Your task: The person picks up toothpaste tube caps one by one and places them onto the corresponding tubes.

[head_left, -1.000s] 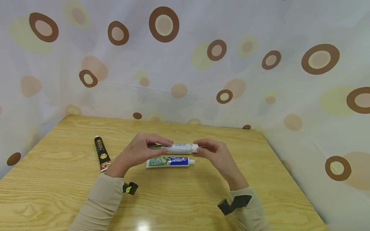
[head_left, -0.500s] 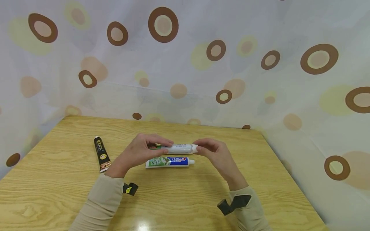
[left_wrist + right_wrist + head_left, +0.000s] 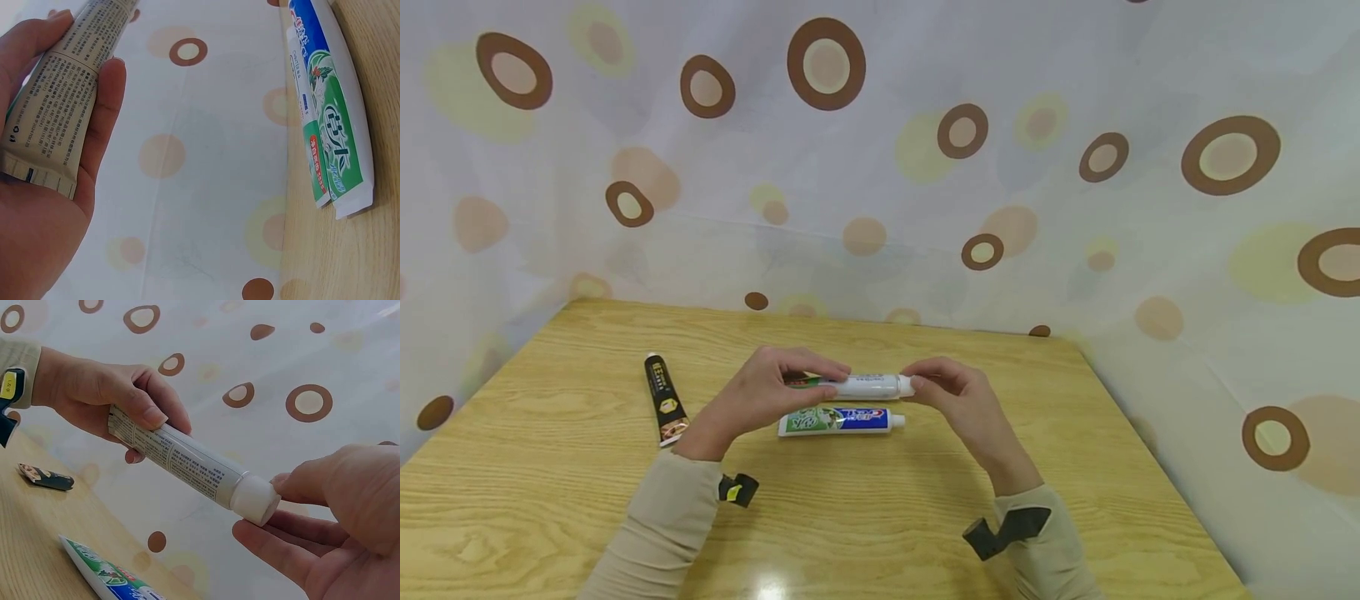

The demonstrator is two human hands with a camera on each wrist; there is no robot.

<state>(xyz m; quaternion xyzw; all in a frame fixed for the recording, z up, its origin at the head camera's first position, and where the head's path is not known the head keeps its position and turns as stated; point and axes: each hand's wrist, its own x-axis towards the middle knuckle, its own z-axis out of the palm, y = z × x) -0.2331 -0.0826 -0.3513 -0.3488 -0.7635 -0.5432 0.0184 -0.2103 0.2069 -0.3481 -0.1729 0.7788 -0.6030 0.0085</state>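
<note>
My left hand [image 3: 752, 396] holds a toothpaste tube [image 3: 181, 456] by its body, thumb on one side and fingers on the other. Fine print covers the side facing the right wrist view. The thumb and fingertips of my right hand [image 3: 962, 404] pinch its white cap [image 3: 255, 500], which sits on the tube's end. Below the held tube, a green and blue toothpaste tube [image 3: 838, 421] lies on the table. Close alongside it, a white and green tube with a red label [image 3: 309, 137] shows in the left wrist view; the head view mostly hides it.
A black tube [image 3: 664, 400] lies to the left, near my left forearm. The wooden table [image 3: 850, 517] ends at a patterned cloth [image 3: 880, 183] behind and at both sides. Dark camera straps sit on both wrists.
The fingers of my right hand have shifted slightly on the cap, the thumb now higher on it. The left hand and the held tube have stayed in place.
</note>
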